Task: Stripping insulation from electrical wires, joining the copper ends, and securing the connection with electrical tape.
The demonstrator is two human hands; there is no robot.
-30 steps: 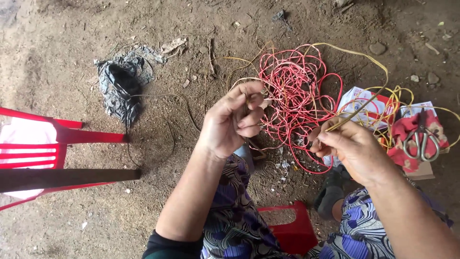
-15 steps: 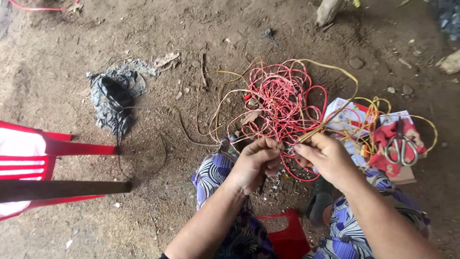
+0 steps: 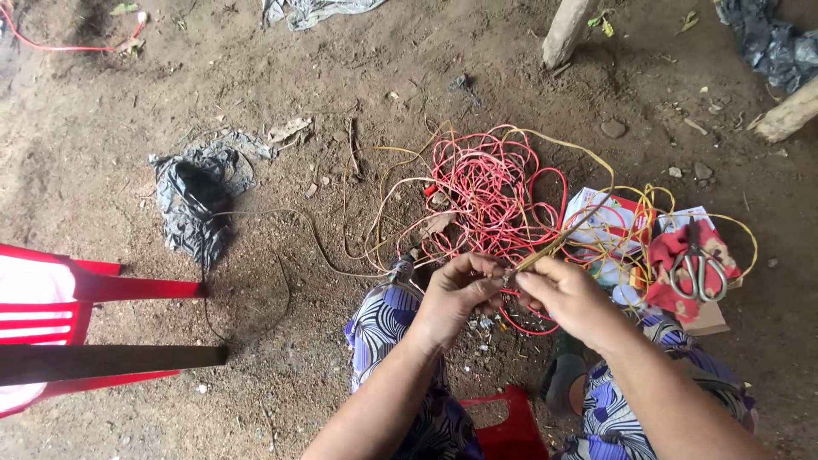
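My left hand (image 3: 456, 298) and my right hand (image 3: 569, 298) meet over my knees, fingertips pinched together on the end of a thin yellow wire (image 3: 545, 249). That wire runs up and right from my right hand toward a yellow coil (image 3: 656, 204). Just beyond the hands lies a tangled heap of red wire (image 3: 490, 192) on the dirt floor. Whether a small tool sits between my fingers is hidden.
Scissors (image 3: 697, 266) rest on a red cloth at the right, beside a red and white box (image 3: 607, 220). A crumpled black plastic bag (image 3: 194, 200) lies at the left. A red plastic chair (image 3: 77, 324) stands at the far left, a low red stool (image 3: 511, 426) under me.
The view has tilted, so everything sits lower in frame. My left hand dropped from the red tangle and closed in on my right hand at the wire end.
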